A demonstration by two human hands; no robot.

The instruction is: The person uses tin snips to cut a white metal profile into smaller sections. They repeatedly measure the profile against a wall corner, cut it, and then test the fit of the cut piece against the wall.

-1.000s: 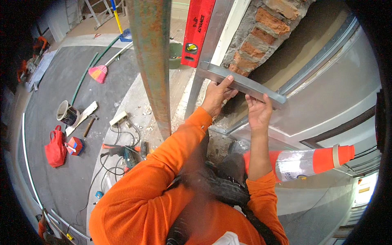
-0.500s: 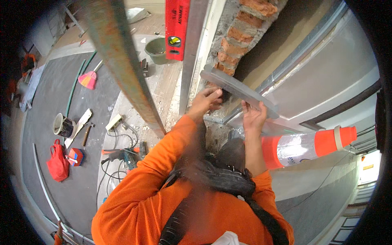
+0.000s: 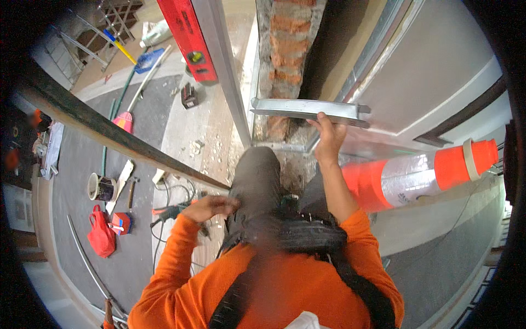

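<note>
A short grey metal channel (image 3: pixel 290 108) lies almost level across the front of the exposed brick wall end (image 3: pixel 287 57). Its right part is in the grip of my right hand (image 3: pixel 330 137), held from below. My left hand (image 3: pixel 211 207) is off the channel, beside my left thigh; its fingers are blurred, and I see nothing clearly in them. Beyond, a red spirit level (image 3: pixel 189 38) stands against an upright metal profile (image 3: pixel 219 55), left of the bricks.
A long rusty bar (image 3: pixel 109 123) slants across my left. An orange traffic cone (image 3: pixel 408 175) lies to my right. On the floor at left are a corded power tool (image 3: pixel 172 211), a hammer (image 3: pixel 131 193), a bucket (image 3: pixel 101 187) and a red bag (image 3: pixel 100 233).
My left hand has come away from near the channel and dropped back to my thigh. The channel, in my right hand, has turned from slanting to nearly level. My view has shifted.
</note>
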